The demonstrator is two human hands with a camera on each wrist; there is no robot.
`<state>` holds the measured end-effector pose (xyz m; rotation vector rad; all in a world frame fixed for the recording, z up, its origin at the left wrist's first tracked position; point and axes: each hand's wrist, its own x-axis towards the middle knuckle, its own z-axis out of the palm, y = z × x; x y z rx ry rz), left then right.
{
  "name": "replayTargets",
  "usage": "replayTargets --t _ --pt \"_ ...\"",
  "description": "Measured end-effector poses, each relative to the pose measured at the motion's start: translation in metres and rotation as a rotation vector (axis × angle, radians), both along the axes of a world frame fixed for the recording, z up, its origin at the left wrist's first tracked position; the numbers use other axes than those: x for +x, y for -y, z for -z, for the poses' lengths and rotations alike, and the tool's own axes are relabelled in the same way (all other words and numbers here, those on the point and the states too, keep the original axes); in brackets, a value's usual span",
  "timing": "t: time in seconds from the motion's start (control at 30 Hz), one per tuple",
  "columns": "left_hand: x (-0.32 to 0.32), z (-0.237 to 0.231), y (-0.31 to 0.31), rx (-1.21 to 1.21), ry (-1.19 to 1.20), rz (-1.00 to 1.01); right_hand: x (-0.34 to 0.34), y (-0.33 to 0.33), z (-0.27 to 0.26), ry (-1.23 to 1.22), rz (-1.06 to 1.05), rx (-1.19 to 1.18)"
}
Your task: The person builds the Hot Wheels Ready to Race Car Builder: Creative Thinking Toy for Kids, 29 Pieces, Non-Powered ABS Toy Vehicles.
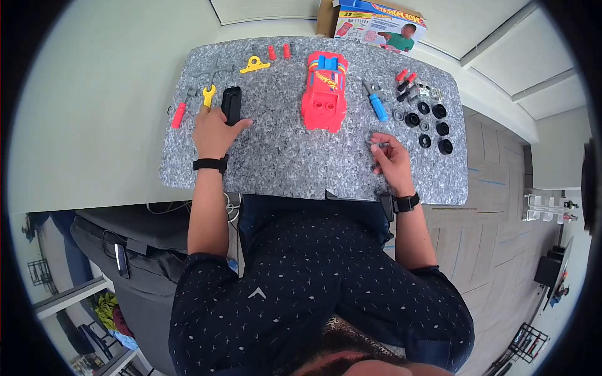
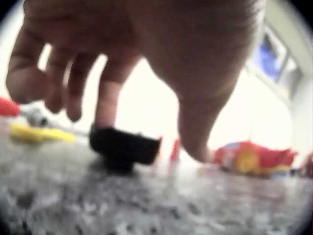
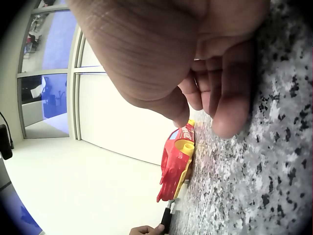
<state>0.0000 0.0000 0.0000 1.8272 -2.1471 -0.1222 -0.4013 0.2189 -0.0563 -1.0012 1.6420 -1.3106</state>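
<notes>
Speckled gray counter (image 1: 276, 163) stretches before you. Your right hand (image 1: 394, 164) is nearest, its loosely bent fingers holding nothing. Your left hand (image 1: 213, 133) has its thumb spread wide, fingers released, index fingertip at a black plastic piece (image 1: 232, 103) beside the yellow wrench (image 1: 209, 94). Farther off sit a red toy car (image 1: 325, 94) and, behind, a Hot Wheels box (image 1: 382, 28).

a printed cardboard box (image 1: 379, 28) stands by the far edge of the speckled grey worktop (image 1: 276, 160). white walls (image 1: 94, 113) rise on the left. below them sit a dark grey padded seat or bag (image 1: 150, 294), which one is unclear, and pale cables (image 1: 168, 208). right, a white rack (image 1: 544, 207) stands beyond the blue-striped floor (image 1: 454, 241); the right wrist view shows a window (image 3: 46, 105).
</notes>
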Motion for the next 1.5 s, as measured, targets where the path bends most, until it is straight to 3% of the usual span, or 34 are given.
replayTargets --t 0.1,0.2,0.3,0.6,0.7,0.93,1.2,1.43,1.5 --pt "-0.022 -0.038 -0.017 -0.087 -0.042 0.005 0.001 0.001 -0.003 0.002 0.005 0.011" --pt "-0.052 -0.027 -0.024 -0.334 -0.183 0.376 0.002 0.000 -0.003 0.000 0.004 0.020" --pt "-0.110 -0.026 -0.043 -0.260 -0.224 0.609 0.002 0.001 -0.004 -0.016 -0.002 0.043" --pt "-0.191 -0.012 -0.031 0.030 -0.005 0.504 -0.002 -0.001 -0.002 -0.031 -0.021 0.028" --pt "-0.185 -0.007 -0.031 0.086 -0.105 0.493 0.000 0.001 -0.005 -0.038 -0.031 0.013" --pt "-0.131 -0.020 -0.047 0.146 -0.050 0.568 0.001 0.001 -0.006 -0.033 -0.033 0.011" --pt "-0.060 -0.022 -0.040 0.218 -0.117 0.885 0.002 0.000 -0.006 -0.033 -0.037 -0.004" --pt "-0.038 -0.015 -0.053 0.260 -0.063 0.857 0.002 0.000 -0.016 -0.003 -0.028 0.073" --pt "-0.034 -0.009 -0.046 0.265 -0.069 0.888 -0.006 0.002 -0.009 -0.232 0.100 -0.069"
